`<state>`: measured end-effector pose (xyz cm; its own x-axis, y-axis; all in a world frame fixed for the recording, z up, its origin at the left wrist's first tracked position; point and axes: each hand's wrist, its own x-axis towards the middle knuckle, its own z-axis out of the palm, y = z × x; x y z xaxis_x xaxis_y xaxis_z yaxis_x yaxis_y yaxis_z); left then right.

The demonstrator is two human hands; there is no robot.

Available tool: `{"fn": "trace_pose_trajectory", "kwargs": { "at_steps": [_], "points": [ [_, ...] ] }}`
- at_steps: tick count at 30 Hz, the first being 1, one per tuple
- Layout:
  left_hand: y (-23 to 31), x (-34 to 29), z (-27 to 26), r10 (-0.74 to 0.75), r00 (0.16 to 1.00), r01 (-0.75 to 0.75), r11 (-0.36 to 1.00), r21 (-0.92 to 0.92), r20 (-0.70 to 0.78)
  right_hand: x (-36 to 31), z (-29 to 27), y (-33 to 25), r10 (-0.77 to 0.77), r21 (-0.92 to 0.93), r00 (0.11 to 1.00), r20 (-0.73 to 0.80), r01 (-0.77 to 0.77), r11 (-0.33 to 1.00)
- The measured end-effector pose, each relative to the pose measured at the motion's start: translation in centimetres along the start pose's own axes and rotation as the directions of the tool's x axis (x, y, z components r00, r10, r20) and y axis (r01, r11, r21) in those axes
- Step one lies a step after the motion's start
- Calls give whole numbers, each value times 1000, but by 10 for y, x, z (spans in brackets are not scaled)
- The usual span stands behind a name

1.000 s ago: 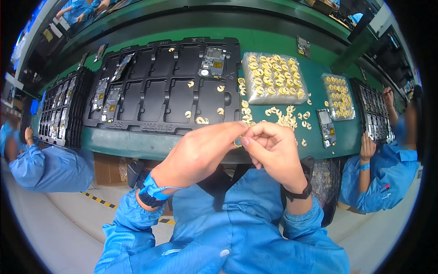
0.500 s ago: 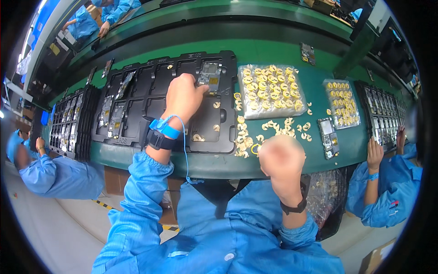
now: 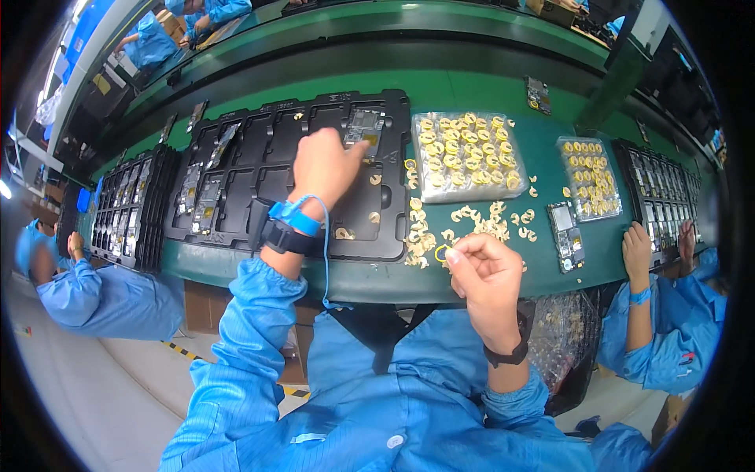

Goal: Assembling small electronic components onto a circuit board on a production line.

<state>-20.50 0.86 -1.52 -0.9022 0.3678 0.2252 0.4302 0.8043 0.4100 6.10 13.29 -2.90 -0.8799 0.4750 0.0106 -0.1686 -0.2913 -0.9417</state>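
Observation:
My left hand [image 3: 326, 167], with a blue wrist strap, reaches over a black compartment tray [image 3: 267, 145]. Its thumb lies along the lower edge of a circuit board [image 3: 365, 126] in the tray's far right compartment; the other fingers are curled at the board's left side, their tips partly hidden. Near the front edge of the green table, my right hand [image 3: 489, 275] pinches a small yellow ring-shaped piece [image 3: 440, 252] between thumb and forefinger. Several pale curled scraps [image 3: 421, 232] lie scattered beside it. Other circuit boards [image 3: 207, 203] sit in the tray's left compartments.
Beyond my right hand stands a stack of clear trays [image 3: 470, 189] with rows of yellow rings. A smaller ring tray [image 3: 590, 177] and a loose circuit board [image 3: 565, 236] lie right of it. Stacked black trays [image 3: 122, 212] stand at left. Co-workers' hands [image 3: 635, 256] work on the right.
My right hand has turned, bringing its pinching fingers and the yellow ring into view. My left hand has shifted slightly right and down, its thumb still at the circuit board.

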Motion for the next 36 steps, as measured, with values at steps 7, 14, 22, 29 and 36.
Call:
{"fn": "trace_pose_trajectory", "kwargs": {
  "at_steps": [7, 14, 22, 29, 36],
  "points": [
    [27, -7, 5, 59, 998, -65, 981, 184, 35, -8, 2, 2, -14, -43, 999, -38, 12, 999],
    [14, -6, 1, -44, 999, 43, 996, -74, -14, -17, -2, 2, 45, -34, 998, -38, -46, 998],
    [-2, -8, -2, -119, 957, 273, 680, -680, 266, -15, -1, 2, 41, -63, 998, -42, -43, 997],
    [-45, -77, -62, 92, 964, 247, 44, -968, 250, -12, 20, -30, -25, -180, 991, 135, 50, 982],
    [-33, -163, -73, 138, 920, 390, -218, -895, 367, -5, 83, -44, -134, -396, 936, 325, 263, 880]
  ]
}}
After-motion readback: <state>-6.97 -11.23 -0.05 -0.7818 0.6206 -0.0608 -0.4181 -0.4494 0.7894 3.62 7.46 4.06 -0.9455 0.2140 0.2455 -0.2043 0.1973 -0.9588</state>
